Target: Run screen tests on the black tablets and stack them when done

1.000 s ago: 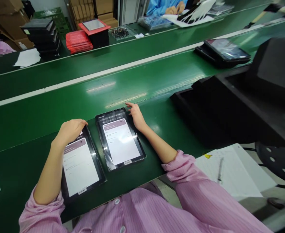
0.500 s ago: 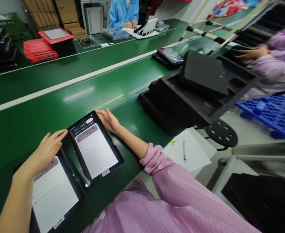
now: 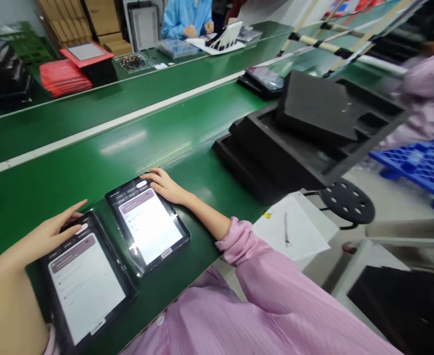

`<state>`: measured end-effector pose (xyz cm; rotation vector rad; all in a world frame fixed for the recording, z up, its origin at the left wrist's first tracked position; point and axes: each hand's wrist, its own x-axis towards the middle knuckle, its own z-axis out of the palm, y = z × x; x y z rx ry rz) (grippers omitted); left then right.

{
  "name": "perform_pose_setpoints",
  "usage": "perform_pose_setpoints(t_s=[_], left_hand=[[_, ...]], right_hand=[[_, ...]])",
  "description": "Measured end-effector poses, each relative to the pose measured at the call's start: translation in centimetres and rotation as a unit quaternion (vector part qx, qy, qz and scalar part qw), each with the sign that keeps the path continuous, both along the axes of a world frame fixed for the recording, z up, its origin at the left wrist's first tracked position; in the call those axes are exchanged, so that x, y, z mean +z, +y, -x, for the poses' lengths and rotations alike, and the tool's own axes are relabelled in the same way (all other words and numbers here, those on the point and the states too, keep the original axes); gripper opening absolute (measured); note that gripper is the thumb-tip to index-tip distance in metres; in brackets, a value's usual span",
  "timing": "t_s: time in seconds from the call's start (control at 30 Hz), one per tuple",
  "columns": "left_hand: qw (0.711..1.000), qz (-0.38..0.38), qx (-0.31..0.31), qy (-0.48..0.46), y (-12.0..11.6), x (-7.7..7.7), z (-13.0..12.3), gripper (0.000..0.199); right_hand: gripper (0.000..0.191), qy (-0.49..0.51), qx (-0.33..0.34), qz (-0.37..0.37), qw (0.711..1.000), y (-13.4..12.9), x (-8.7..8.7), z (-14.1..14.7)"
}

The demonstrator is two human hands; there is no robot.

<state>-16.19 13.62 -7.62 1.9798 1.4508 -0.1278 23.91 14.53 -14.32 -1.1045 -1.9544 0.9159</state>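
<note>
In the head view, the left tablet and the right tablet lie side by side on the green counter, a narrow strip of it between them; both lie face up with the lower ends towards the wearer, presumably so that both lit screens can be read at once. The left hand has a loose, spread grip, clasping nothing, its thumb over the left tablet's top beside a white on-screen button; the right hand has a slack, slightly curled grip, fingers over the right tablet's upper right corner (whether they press or merely hover, I cannot tell); reaching in from the sides leaves most of each screen uncovered.

To the right, black trays rest stacked and tilted, taking up the counter there and standing between the right hand and a person in pink; papers with a pen lie nearer the wearer; red envelopes sit across the line.
</note>
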Motion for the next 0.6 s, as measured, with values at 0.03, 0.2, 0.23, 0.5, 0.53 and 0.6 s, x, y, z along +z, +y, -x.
perform_pose_setpoints(t_s=[0.03, 0.2, 0.23, 0.5, 0.53, 0.6], left_hand=[[1.0, -0.002, -0.007, -0.008, -0.1, 0.2, -0.1, 0.084], [1.0, -0.001, -0.022, -0.018, -0.8, 1.6, -1.3, 0.089], [1.0, 0.009, -0.018, -0.019, -1.0, 1.9, -1.4, 0.09], [0.998, 0.02, -0.051, -0.017, -2.2, 3.0, -1.5, 0.11], [0.999, 0.019, -0.048, -0.015, -2.2, 2.9, -1.5, 0.111], [0.999, 0.015, -0.036, -0.015, -1.9, 2.5, -1.6, 0.11]], right_hand=[[0.072, -0.019, 0.009, -0.003, 1.0, -0.2, 0.0, 0.0], [0.071, -0.027, -0.005, -0.005, 1.0, -0.8, -0.1, -0.4], [0.071, -0.012, 0.007, -0.001, 1.0, -0.8, -0.1, -0.6], [0.132, -0.062, 0.145, 0.047, 0.986, -1.3, 0.2, -2.0], [0.134, -0.063, 0.147, 0.049, 0.986, -1.4, 0.2, -2.0], [0.135, -0.055, 0.145, 0.052, 0.986, -1.4, 0.2, -2.0]])
